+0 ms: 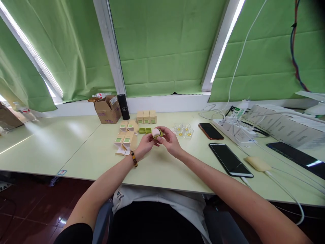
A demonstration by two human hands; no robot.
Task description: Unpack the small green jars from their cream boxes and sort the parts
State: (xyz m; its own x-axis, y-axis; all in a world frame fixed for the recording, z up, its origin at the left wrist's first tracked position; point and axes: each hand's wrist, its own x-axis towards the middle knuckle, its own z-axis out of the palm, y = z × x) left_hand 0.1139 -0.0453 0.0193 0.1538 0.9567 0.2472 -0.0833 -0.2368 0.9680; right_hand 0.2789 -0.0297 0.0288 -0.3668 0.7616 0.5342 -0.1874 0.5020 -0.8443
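Note:
Both my hands hold one small green case with a pale pinkish-white rounded part showing on it. My left hand grips it from the left, fingers curled, a beaded bracelet at the wrist. From the right, my right hand closes its thumb and fingers round the green rim. Just behind my left hand sit two green open holders. Left of it lie several small tan boxes with open flaps. Clear plastic cups with yellow bits inside stand to the right of my right hand.
Closed tan boxes stand at the back, beside a black cylinder and an open cardboard carton. To the right are phones, a power strip, cables, a cream charger and a row of white boxes.

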